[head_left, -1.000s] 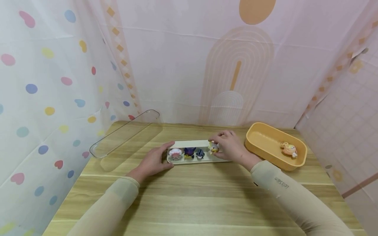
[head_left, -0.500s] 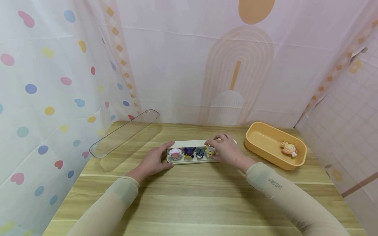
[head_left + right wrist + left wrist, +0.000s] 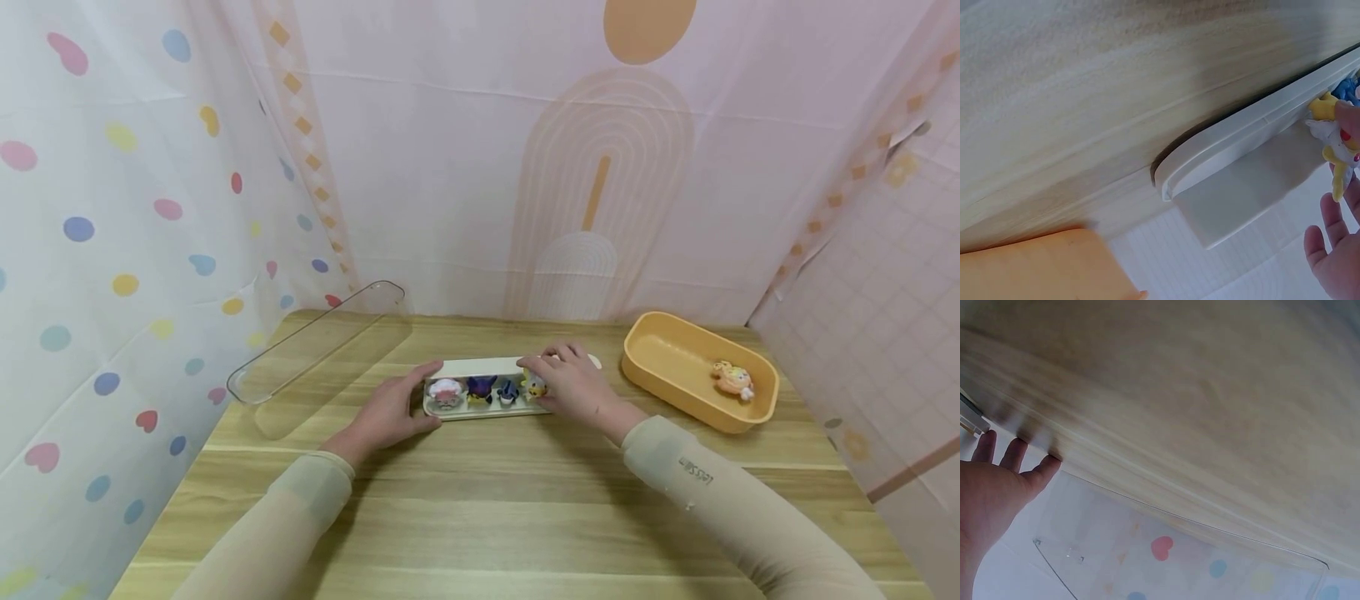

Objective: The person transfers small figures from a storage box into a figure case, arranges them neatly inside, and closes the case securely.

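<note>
A long narrow white box [image 3: 480, 365] lies mid-table. My left hand [image 3: 388, 408] holds its left end, thumb at the near corner and index finger at the far one; in the left wrist view a fingertip meets the box's edge. Inside stand a pink-and-white figurine [image 3: 446, 393], a purple-and-yellow figurine [image 3: 481, 389] and a small blue figurine [image 3: 508, 392] in a row. Beside the blue one, my right hand [image 3: 577, 387] pinches a white-and-yellow figurine [image 3: 1335, 134] between thumb and fingers, partly hidden by the hand in the head view.
To the right stands a yellow-orange tub [image 3: 667, 367] with an orange-and-cream figurine [image 3: 733, 381] inside. A clear plastic cover [image 3: 322, 346] lies at the back left of the wooden table [image 3: 480, 517]. Printed curtains rise behind and at both sides.
My right hand has moved slightly left with the white-and-yellow figurine, bringing it close to the blue one. The left hand has stayed at the box's end.
</note>
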`<state>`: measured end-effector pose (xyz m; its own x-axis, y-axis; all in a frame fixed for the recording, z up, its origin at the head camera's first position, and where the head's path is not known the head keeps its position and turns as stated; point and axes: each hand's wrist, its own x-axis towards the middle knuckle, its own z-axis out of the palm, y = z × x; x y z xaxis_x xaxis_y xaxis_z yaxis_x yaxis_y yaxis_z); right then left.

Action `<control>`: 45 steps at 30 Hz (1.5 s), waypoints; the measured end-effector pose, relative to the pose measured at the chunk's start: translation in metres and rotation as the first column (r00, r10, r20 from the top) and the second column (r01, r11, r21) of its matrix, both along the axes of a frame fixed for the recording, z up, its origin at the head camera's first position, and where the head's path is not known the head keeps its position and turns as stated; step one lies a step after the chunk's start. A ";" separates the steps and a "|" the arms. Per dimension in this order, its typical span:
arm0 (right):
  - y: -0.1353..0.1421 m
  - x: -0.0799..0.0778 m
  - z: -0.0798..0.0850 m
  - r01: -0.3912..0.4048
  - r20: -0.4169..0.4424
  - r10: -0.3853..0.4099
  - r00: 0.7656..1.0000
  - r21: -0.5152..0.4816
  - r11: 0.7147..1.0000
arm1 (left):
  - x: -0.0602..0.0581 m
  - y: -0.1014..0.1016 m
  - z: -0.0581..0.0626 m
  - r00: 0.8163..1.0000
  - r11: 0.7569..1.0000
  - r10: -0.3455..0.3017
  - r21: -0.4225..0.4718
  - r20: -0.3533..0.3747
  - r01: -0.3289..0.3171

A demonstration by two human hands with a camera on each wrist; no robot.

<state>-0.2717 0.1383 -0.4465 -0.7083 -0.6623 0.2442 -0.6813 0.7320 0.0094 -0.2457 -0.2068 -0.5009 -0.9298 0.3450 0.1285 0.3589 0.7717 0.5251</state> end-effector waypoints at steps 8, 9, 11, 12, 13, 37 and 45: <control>0.001 0.001 0.000 0.014 0.027 -0.014 1.000 0.002 1.000 | 0.000 0.001 0.001 1.000 1.000 -0.006 0.010 0.003 0.006; 0.002 0.001 0.000 0.013 0.030 -0.013 0.999 0.000 1.000 | 0.000 0.001 0.001 1.000 1.000 -0.006 0.008 0.002 0.006; 0.002 0.001 0.000 0.019 0.034 -0.019 0.999 0.001 1.000 | 0.000 0.001 0.000 1.000 1.000 -0.004 0.007 0.004 0.004; 0.002 0.002 0.001 0.021 0.035 -0.021 0.999 0.000 1.000 | 0.000 0.001 0.000 1.000 1.000 -0.003 0.007 0.006 0.003; 0.003 0.002 0.002 0.025 0.040 -0.025 0.999 -0.001 1.000 | 0.000 0.001 0.000 1.000 1.000 0.000 0.008 0.008 0.000; 0.189 0.002 0.078 0.415 0.092 -0.405 0.910 -0.254 0.873 | -0.002 0.000 -0.003 1.000 1.000 -0.002 0.016 0.004 0.002; 0.258 0.007 0.080 0.621 0.327 -0.555 0.765 -0.147 0.770 | -0.003 -0.001 -0.003 1.000 1.000 -0.008 0.016 0.005 0.008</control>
